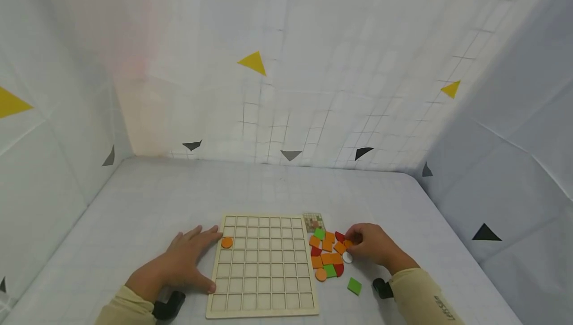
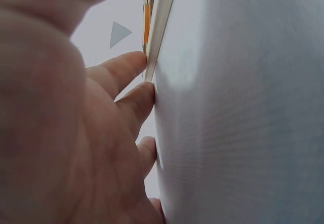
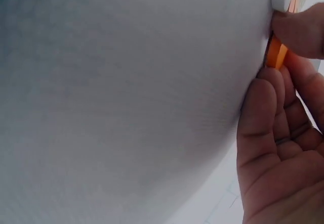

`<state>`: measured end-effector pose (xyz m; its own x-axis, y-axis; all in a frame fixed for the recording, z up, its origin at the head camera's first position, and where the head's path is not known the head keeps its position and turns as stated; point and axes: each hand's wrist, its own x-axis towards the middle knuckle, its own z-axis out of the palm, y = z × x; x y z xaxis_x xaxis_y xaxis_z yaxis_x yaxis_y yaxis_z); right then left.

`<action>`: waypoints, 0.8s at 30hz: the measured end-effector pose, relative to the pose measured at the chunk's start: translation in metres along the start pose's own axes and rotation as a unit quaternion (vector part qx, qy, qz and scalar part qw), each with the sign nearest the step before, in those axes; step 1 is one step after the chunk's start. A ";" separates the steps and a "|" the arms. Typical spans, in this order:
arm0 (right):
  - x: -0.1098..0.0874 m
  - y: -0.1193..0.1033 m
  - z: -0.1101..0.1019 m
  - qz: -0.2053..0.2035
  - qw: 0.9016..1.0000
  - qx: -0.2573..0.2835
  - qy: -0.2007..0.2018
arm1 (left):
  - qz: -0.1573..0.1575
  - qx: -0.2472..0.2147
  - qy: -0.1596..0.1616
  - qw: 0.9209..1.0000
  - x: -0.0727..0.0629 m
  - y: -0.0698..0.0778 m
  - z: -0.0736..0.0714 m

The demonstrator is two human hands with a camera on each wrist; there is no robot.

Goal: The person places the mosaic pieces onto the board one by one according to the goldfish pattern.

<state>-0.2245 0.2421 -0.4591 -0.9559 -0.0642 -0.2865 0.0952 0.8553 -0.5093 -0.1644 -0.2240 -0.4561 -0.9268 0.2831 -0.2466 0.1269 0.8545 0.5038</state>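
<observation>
A wooden grid board [image 1: 262,313] lies flat, with one orange disc [image 1: 227,243] in its left column near the top. My left hand [image 1: 181,260] is spread beside the board, thumb and index fingertip touching its left edge; the left wrist view shows fingertips [image 2: 136,59] against that edge. To the right of the board, my right hand [image 1: 373,246] pinches an orange tile [image 3: 276,52] between thumb and fingers, low at the table. The tile's full shape is hidden by the fingers. A white disc [image 1: 347,257] lies just below the right thumb.
Orange, red and green tiles lie in a cluster, including an orange disc [image 1: 321,274]. One green square [image 1: 354,286] sits apart, nearer the front. A small patterned card [image 1: 313,222] rests by the board's upper right corner. Pale sheet walls [image 1: 286,116] surround the table.
</observation>
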 end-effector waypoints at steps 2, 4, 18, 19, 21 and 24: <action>-0.001 -0.001 0.000 -0.005 1.000 -0.004 0.004 | -0.001 -0.002 -0.001 1.000 -0.001 -0.001 0.001; -0.002 -0.002 -0.002 -0.006 1.000 -0.011 0.011 | -0.004 -0.003 -0.003 1.000 -0.002 -0.002 0.001; -0.021 -0.062 -0.012 -0.056 0.998 0.015 0.028 | -0.003 0.003 -0.002 1.000 -0.002 -0.008 0.000; -0.024 -0.070 -0.011 -0.076 0.996 0.021 0.031 | -0.004 0.003 -0.003 1.000 -0.001 -0.007 0.000; -0.031 -0.087 -0.006 -0.126 0.991 0.033 0.037 | -0.004 0.005 -0.005 1.000 0.000 -0.007 0.000; -0.040 -0.111 0.001 -0.218 0.974 0.049 0.047 | -0.003 0.009 -0.005 1.000 0.002 -0.004 -0.001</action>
<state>-0.1965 0.1494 -0.3921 -0.9320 -0.3593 0.0479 -0.3042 0.7034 -0.6424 -0.1671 -0.2271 -0.4575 -0.9238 0.2826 -0.2584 0.1278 0.8636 0.4877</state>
